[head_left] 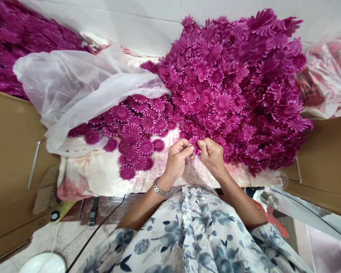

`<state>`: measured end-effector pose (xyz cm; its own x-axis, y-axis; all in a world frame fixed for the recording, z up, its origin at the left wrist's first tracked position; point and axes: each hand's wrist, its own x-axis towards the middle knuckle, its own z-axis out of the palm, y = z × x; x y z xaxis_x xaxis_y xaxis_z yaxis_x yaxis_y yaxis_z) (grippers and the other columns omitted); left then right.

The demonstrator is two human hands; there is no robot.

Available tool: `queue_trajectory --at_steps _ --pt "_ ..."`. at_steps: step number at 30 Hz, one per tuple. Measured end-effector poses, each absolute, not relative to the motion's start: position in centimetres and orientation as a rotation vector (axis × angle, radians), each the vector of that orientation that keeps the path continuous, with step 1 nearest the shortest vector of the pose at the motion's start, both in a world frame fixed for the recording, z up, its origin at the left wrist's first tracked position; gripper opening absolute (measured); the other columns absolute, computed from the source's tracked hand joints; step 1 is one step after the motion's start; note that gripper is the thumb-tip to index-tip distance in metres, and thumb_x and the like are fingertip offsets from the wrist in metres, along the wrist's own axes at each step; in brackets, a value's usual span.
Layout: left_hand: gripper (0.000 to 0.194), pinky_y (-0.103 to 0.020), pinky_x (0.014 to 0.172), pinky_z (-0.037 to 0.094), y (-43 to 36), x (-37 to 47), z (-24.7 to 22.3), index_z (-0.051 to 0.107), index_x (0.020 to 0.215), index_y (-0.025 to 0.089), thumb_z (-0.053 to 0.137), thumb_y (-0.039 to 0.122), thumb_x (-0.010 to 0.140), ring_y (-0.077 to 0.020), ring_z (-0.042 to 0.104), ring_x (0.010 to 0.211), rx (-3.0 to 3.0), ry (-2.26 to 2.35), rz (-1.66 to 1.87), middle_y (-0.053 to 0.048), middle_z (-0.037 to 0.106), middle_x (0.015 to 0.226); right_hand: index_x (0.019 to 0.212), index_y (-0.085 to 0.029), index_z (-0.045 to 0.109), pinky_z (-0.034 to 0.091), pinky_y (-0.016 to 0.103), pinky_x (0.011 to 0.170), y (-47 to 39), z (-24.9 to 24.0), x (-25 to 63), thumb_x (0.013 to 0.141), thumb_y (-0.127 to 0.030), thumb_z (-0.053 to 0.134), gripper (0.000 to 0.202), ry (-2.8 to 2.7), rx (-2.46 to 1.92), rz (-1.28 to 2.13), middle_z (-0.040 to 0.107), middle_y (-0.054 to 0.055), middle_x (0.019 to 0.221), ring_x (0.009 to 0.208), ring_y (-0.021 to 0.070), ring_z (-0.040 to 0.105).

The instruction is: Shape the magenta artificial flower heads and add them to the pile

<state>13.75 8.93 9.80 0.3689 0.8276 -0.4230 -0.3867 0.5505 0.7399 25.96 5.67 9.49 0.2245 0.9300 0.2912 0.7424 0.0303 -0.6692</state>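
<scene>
My left hand [177, 157] and my right hand [211, 155] are close together at the near edge of a big heap of magenta artificial flowers [224, 102]. A magenta flower [196, 144] sits between them, pinched by the fingers of both. A metal watch circles my left wrist. To the left, flatter flowers [132, 132] lie spread on a stained white cloth [102, 172], partly under a translucent white plastic bag [74, 87].
Cardboard boxes stand at the left [14, 151] and right [326, 159]. More magenta flowers [45, 38] are piled at the upper left. A clear bag with red contents [326, 76] lies at the right. A white tiled wall [147, 19] rises behind.
</scene>
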Motion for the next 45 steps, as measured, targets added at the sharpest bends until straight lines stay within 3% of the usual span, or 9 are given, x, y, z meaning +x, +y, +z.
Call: queue_trajectory --at_steps 5,9,14,17,21,24,29,35,45 --pt "0.019 -0.021 0.047 0.035 9.1 13.5 9.6 0.048 0.06 0.018 0.066 0.023 0.062 -0.0071 0.042 0.044 0.433 0.861 0.854 0.006 0.045 0.05 0.064 -0.02 0.043 0.033 0.022 0.055 5.7 10.0 25.9 0.091 -0.027 0.04 0.028 -1.596 -1.752 0.351 0.044 -0.004 0.058 0.054 0.0091 0.043" --pt "0.021 -0.021 0.047 0.033 9.5 12.9 9.4 0.047 0.06 0.018 0.067 0.023 0.059 -0.0074 0.041 0.046 0.425 0.87 0.935 0.005 0.045 0.051 0.094 -0.017 0.058 0.044 0.025 0.068 5.9 10.3 27.5 0.091 -0.021 0.04 0.019 -1.596 -1.76 0.346 0.064 0.005 0.084 0.074 0.0133 0.058" --pt "0.019 -0.02 0.052 0.033 10.0 12.5 9.5 0.052 0.059 0.017 0.07 0.021 0.056 -0.0066 0.041 0.051 0.472 0.858 1.013 0.005 0.045 0.053 0.095 -0.018 0.066 0.039 0.043 0.087 6.4 11.6 31.2 0.087 -0.037 0.049 0.027 -1.558 -2.085 -0.168 0.063 0.012 0.097 0.094 0.0245 0.054" --pt "0.017 -0.021 0.054 0.035 9.7 12.7 9.4 0.055 0.062 0.017 0.071 0.023 0.057 -0.0072 0.042 0.052 0.512 0.8 1.002 0.004 0.049 0.058 0.105 -0.02 0.064 0.036 0.046 0.093 6.5 12.3 30.4 0.08 -0.044 0.059 0.035 -1.533 -1.989 -0.005 0.058 0.012 0.111 0.106 0.0266 0.049" --pt "0.013 -0.023 0.058 0.037 9.2 12.8 8.7 0.06 0.067 0.019 0.07 0.025 0.065 -0.0092 0.047 0.059 0.764 0.792 1.012 0.003 0.055 0.066 0.095 -0.021 0.062 0.046 0.033 0.077 6.4 11.8 27.0 0.076 -0.044 0.063 0.03 -1.309 -1.54 0.988 0.062 0.004 0.089 0.082 0.017 0.057" --pt "0.011 -0.022 0.054 0.034 8.9 12.5 8.1 0.06 0.069 0.019 0.068 0.027 0.07 -0.0086 0.043 0.054 0.921 0.851 0.966 0.004 0.051 0.06 0.074 -0.02 0.056 0.044 0.026 0.063 6.3 10.9 25.7 0.07 -0.042 0.068 0.026 -0.987 -1.369 1.261 0.056 -0.003 0.07 0.063 0.011 0.051" --pt "0.01 -0.021 0.053 0.035 8.5 12.1 7.9 0.059 0.073 0.019 0.066 0.027 0.071 -0.0079 0.044 0.054 0.911 0.919 0.91 0.005 0.052 0.062 0.069 -0.018 0.052 0.036 0.023 0.058 5.7 10.5 25.5 0.078 -0.038 0.059 0.023 -1.138 -1.523 0.986 0.047 -0.004 0.063 0.059 0.0086 0.042" --pt "0.014 -0.021 0.05 0.034 8.3 12.4 8.5 0.055 0.07 0.018 0.064 0.028 0.072 -0.0077 0.043 0.051 0.895 0.904 0.839 0.005 0.05 0.058 0.054 -0.021 0.025 0.024 0.024 0.05 5.6 10.3 25.1 0.089 -0.035 0.041 0.04 -1.471 -1.686 0.613 0.026 -0.006 0.053 0.05 0.0076 0.028" --pt "0.024 -0.02 0.052 0.042 8.2 13.0 9.5 0.049 0.082 0.02 0.068 0.027 0.068 -0.0077 0.05 0.056 0.809 0.857 0.849 0.005 0.052 0.07 0.058 -0.022 0.026 0.023 0.025 0.051 6.1 10.6 24.8 0.089 -0.031 0.04 0.035 -1.561 -1.742 0.435 0.027 -0.007 0.054 0.049 0.0091 0.029"
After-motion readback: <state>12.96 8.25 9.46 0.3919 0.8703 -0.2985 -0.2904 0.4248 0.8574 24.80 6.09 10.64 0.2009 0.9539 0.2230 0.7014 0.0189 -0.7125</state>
